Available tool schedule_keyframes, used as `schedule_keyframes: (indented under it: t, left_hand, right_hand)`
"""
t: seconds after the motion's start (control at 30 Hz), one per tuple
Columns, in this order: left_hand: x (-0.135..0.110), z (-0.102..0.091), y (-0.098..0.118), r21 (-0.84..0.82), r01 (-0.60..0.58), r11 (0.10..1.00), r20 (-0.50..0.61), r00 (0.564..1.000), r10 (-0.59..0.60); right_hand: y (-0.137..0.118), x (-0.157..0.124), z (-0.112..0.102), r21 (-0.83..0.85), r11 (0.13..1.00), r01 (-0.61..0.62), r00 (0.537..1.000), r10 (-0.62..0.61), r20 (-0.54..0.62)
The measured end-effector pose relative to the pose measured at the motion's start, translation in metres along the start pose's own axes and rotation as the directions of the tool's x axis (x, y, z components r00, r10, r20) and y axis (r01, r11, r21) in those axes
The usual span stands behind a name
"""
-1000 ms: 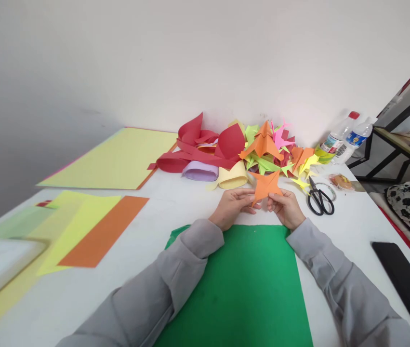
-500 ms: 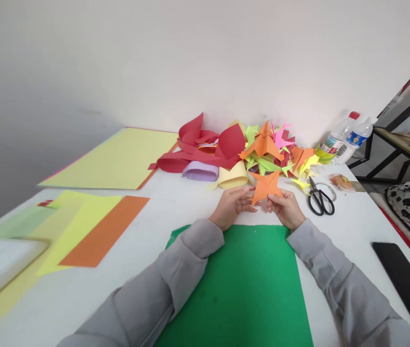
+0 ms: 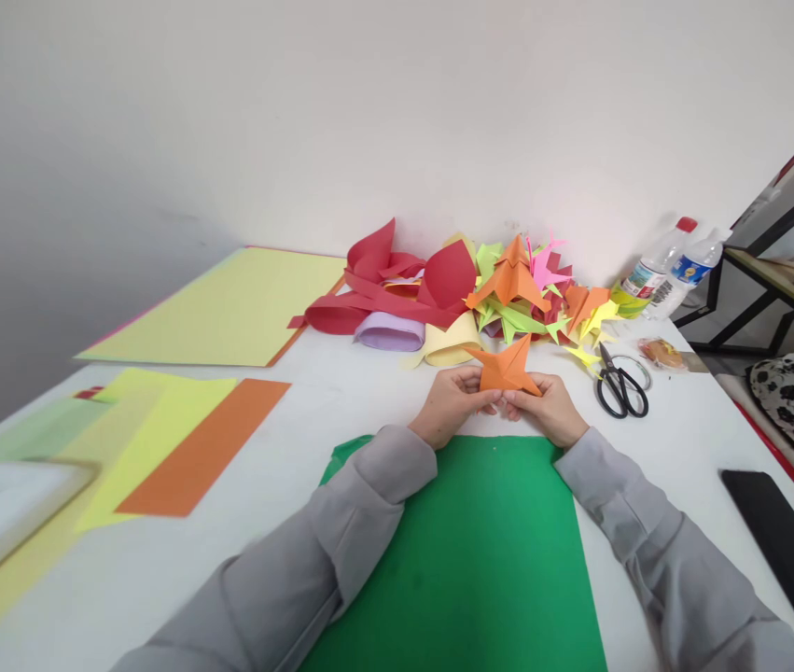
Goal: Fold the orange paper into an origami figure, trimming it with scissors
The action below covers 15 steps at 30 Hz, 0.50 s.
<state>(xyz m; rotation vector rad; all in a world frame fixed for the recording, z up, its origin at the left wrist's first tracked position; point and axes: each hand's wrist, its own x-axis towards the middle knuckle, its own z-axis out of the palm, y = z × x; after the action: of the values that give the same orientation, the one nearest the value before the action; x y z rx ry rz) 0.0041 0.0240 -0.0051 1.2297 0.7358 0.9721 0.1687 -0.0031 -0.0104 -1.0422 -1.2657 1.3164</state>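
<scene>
An orange folded-paper star (image 3: pixel 507 368) is held up between both hands, its points facing up and outward. My left hand (image 3: pixel 450 403) pinches its lower left part with the thumb in front. On the lower right, my right hand (image 3: pixel 549 408) grips it, thumb also in front and fingers behind. The fingers behind the paper are partly hidden. Below the hands lies a green sheet (image 3: pixel 494 541), with my left forearm across its left side. Just behind the star is a pile of folded paper pieces (image 3: pixel 512 275) in orange, green, pink and yellow.
Black-handled scissors (image 3: pixel 621 387) and a tape roll (image 3: pixel 633 370) lie to the right. Two plastic bottles (image 3: pixel 669 271) lean by the wall. Red paper bands (image 3: pixel 375 289) stand at the back. Colored sheets (image 3: pixel 207 448) and a white box (image 3: pixel 5 513) are at left. A black slab (image 3: pixel 781 551) lies right.
The orange star has turned and tilted between the hands. My left hand, with fingers spread before, has closed on its lower left part, and both thumbs now press its front.
</scene>
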Motion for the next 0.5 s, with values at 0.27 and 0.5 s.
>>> schedule_keyframes:
  t: [0.27, 0.5]
  left_hand:
    - [-0.0009, 0.0006, 0.001, 0.047, 0.011, 0.999, 0.002, 1.0, -0.011]
    - [0.0, -0.0022, -0.0009, -0.024, 0.011, 1.0, 0.039, 0.999, -0.01]
  right_hand:
    - [-0.0009, -0.0004, -0.0008, -0.013, 1.0, -0.029, 1.0, 0.029, 0.004]
    - [0.0027, 0.0013, -0.0035, 0.061, 0.996, -0.059, 0.998, 0.057, 0.029]
